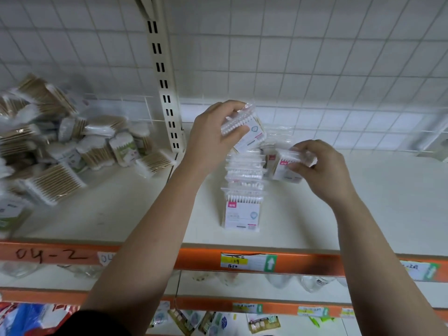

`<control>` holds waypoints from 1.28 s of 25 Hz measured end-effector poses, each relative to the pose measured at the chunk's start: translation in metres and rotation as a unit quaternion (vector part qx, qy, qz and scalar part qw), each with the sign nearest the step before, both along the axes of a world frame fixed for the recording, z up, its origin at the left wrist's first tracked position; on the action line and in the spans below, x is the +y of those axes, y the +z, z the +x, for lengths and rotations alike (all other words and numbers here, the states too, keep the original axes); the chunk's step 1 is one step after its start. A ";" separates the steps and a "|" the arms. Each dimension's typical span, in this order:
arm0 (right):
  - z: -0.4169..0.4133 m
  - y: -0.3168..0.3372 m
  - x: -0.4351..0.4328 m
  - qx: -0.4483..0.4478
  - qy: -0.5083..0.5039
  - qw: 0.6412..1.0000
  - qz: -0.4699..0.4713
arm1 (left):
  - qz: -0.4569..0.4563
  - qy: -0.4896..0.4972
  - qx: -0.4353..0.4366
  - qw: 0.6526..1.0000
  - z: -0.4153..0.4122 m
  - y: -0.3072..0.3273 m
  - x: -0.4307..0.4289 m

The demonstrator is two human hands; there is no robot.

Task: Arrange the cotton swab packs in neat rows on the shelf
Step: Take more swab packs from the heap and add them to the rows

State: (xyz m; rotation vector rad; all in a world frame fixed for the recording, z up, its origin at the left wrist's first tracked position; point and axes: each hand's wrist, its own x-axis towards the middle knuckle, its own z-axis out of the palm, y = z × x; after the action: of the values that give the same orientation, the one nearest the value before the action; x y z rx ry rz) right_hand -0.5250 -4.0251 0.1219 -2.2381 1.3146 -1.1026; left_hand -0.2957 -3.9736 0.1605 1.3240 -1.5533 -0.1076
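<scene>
A row of upright cotton swab packs (243, 209) with white and pink labels runs front to back on the white shelf (363, 202). My left hand (213, 134) holds one pack (252, 132) tilted above the far end of that row. Just right of the row, my right hand (320, 168) grips another pack (284, 168), which rests on or just over the shelf. More loose packs (276, 139) lie behind, partly hidden by both hands.
A jumbled heap of wooden-stick swab packs (60, 151) fills the left bay beyond the slotted upright (164, 93). A wire grid backs the shelf. The orange front rail (194, 258) carries price tags. Lower shelves hold other packaged goods.
</scene>
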 end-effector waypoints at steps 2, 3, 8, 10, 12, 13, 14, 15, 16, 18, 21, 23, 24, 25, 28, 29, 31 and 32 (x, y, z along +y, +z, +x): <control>-0.001 -0.009 -0.001 0.001 0.014 1.000 0.019 | 0.003 0.009 -0.004 1.000 -0.008 -0.002 -0.003; -0.001 -0.012 -0.003 0.009 0.023 0.999 0.023 | 0.005 0.014 -0.005 1.000 -0.011 -0.003 -0.004; -0.001 -0.021 -0.019 0.017 0.043 0.999 0.021 | 0.006 0.024 0.010 1.000 -0.024 -0.004 -0.005; 0.001 -0.022 -0.028 0.016 0.041 0.999 0.029 | 0.012 0.024 0.007 1.000 -0.028 -0.002 -0.005; 0.004 -0.022 -0.034 0.019 0.037 0.998 0.038 | 0.018 0.020 0.001 1.000 -0.031 0.000 -0.005; 0.004 -0.022 -0.036 0.019 0.033 0.998 0.042 | 0.021 0.016 -0.003 1.000 -0.033 0.001 -0.005; 0.004 -0.022 -0.038 0.017 0.031 0.998 0.047 | 0.025 0.012 -0.008 1.000 -0.034 0.002 -0.006; 0.003 -0.022 -0.040 0.016 0.031 0.998 0.053 | 0.027 0.009 -0.015 0.999 -0.035 0.002 -0.007; 0.002 -0.023 -0.041 0.015 0.031 0.998 0.058 | 0.027 0.006 -0.024 0.999 -0.037 0.002 -0.008; -0.003 -0.023 -0.044 0.009 0.030 0.998 0.063 | 0.034 -0.004 -0.034 0.999 -0.042 0.002 -0.012; -0.014 -0.025 -0.047 -0.002 0.021 0.998 0.058 | 0.077 -0.032 -0.065 0.994 -0.051 0.001 -0.017; -0.021 -0.029 -0.050 -0.009 0.008 0.998 0.057 | 0.101 -0.054 -0.116 0.987 -0.057 -0.002 -0.021; -0.024 -0.033 -0.051 -0.010 0.002 0.998 0.061 | 0.113 -0.060 -0.146 0.981 -0.059 -0.006 -0.023; -0.026 -0.038 -0.051 -0.006 -0.003 0.998 0.068 | 0.127 -0.061 -0.178 0.974 -0.061 -0.009 -0.025; -0.027 -0.056 -0.054 0.034 -0.003 0.995 0.095 | 0.167 -0.063 -0.228 0.957 -0.065 -0.020 -0.030; -0.027 -0.061 -0.055 0.048 0.000 0.994 0.102 | 0.178 -0.064 -0.235 0.953 -0.066 -0.022 -0.032; -0.025 -0.064 -0.056 0.061 0.004 0.993 0.103 | 0.198 -0.060 -0.257 0.944 -0.069 -0.024 -0.035; -0.024 -0.064 -0.056 0.064 0.005 0.993 0.097 | 0.206 -0.055 -0.270 0.939 -0.071 -0.025 -0.037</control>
State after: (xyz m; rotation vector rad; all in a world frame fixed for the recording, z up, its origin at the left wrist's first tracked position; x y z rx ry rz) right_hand -0.5493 -4.0815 0.0579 -2.1976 1.3950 -0.8020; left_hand -0.3662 -4.0101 0.1353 1.6851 -2.1571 -0.1539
